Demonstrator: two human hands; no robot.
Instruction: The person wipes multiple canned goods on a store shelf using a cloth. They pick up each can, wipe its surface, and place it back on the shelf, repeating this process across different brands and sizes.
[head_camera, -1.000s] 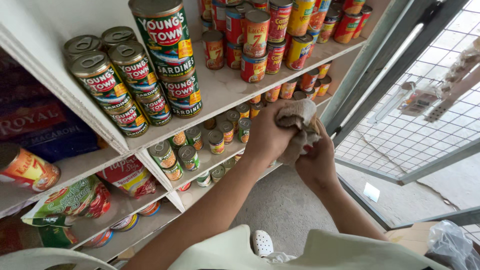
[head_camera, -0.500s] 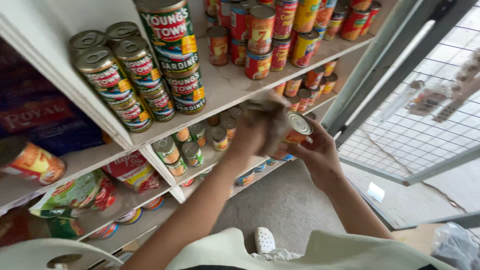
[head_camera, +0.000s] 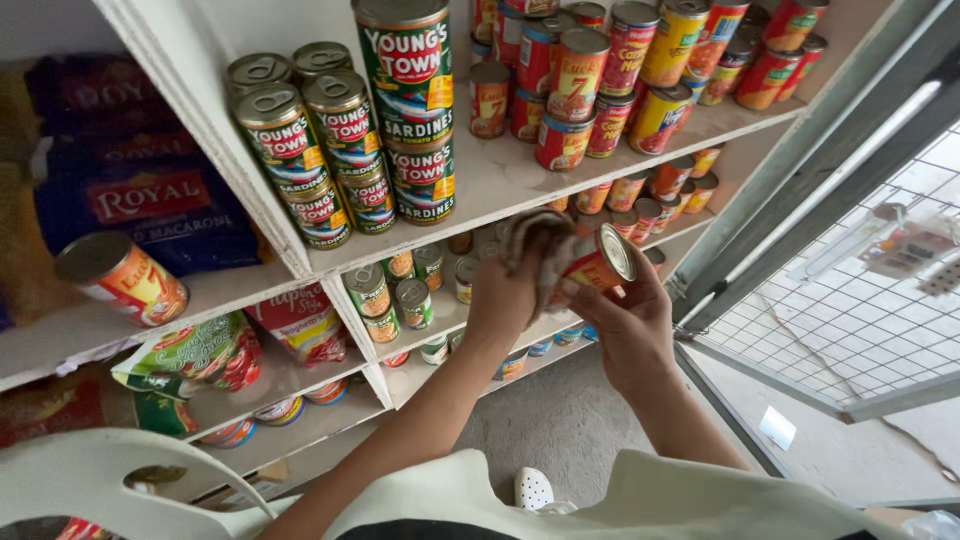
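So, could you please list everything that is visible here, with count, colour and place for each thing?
held can: one, red and orange, silver lid, in the right hand
cloth: one, beige, pressed on the held can by the left hand
tall green cans: several, stacked, upper shelf left
red and yellow cans: many, upper shelf right
small cans: many, mixed colours, lower shelves
lying can: one, orange, far left shelf
blue packets: a few, above the lying can
pouches: two or more, green and red, lower left
shelf: white wood
wire mesh: grey, right
plastic chair: white, bottom left
left hand: grips cloth
right hand: holds can
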